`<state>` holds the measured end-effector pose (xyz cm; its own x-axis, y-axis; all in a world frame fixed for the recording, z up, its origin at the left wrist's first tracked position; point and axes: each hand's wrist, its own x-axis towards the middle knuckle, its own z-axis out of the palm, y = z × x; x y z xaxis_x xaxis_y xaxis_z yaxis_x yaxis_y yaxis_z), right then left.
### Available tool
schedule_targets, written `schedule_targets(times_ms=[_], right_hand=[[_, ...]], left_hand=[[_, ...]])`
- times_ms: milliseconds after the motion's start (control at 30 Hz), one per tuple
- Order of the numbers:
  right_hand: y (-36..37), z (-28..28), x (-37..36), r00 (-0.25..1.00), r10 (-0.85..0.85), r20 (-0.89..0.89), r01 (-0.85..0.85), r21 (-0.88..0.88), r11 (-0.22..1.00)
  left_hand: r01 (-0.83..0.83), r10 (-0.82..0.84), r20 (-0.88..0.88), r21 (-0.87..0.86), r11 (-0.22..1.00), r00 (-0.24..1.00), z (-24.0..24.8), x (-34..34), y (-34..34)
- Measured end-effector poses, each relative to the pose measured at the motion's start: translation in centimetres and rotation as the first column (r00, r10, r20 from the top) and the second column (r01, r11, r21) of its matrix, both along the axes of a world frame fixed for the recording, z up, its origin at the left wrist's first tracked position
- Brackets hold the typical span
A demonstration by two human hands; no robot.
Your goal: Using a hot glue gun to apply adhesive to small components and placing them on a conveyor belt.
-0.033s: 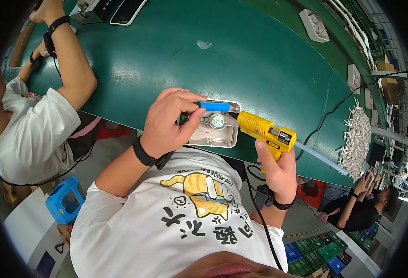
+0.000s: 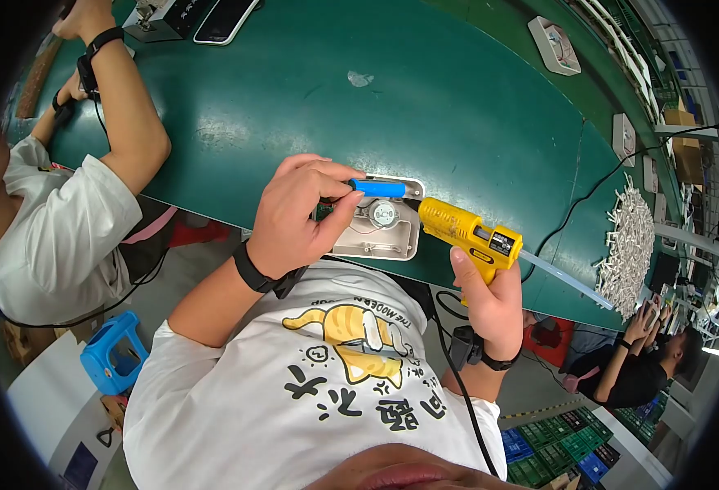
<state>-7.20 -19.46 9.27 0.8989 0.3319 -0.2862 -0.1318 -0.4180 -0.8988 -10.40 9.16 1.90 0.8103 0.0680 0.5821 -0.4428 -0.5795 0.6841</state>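
Left hand (image 2: pixel 298 216) has its fingers pinched around a blue cylinder (image 2: pixel 378 189), looks like a battery cell, pressing it along the top edge of a white plastic housing (image 2: pixel 376 233). The housing sits at the near edge of the green table (image 2: pixel 425 98), lying open side up, with a small round silver part (image 2: pixel 384 216) in the middle of it, just below the blue cylinder.

Right hand (image 2: pixel 490 306) is wrapped tight around the grip of a yellow glue gun (image 2: pixel 467 233), to the right of the housing, nozzle pointing at the housing's top right corner, touching or nearly so. A clear glue stick (image 2: pixel 563 279) pokes out the back of the gun, away from the housing.

Further right of the housing there's a heap of white sticks (image 2: pixel 625 237) on the table. Left of the housing another person's arm (image 2: pixel 127 114) rests on the table.
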Motion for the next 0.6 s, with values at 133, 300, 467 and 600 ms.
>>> schedule_targets(times_ms=[133,300,467,600], right_hand=[[-0.4,0.3,0.1,1.000,0.014,-0.025,-0.014,-0.025,1.000],[-1.2,-0.4,0.3,0.997,-0.020,-0.081,0.024,0.056,0.998],[-0.2,-1.2,1.0,0.998,-0.001,-0.062,0.006,0.072,0.997],[0.7,-1.1,1.3,1.000,-0.007,-0.015,0.007,0.055,0.998]], left_hand=[[0.021,-0.018,-0.064,0.045,0.999,0.998,0.4,0.0,0.1],[-0.064,0.072,-0.040,0.185,0.981,0.997,2.1,0.0,0.1],[-0.102,0.131,-0.175,0.164,0.981,0.976,2.2,0.3,0.3],[-0.054,0.034,-0.344,-0.050,0.997,0.939,2.0,0.8,0.6]])
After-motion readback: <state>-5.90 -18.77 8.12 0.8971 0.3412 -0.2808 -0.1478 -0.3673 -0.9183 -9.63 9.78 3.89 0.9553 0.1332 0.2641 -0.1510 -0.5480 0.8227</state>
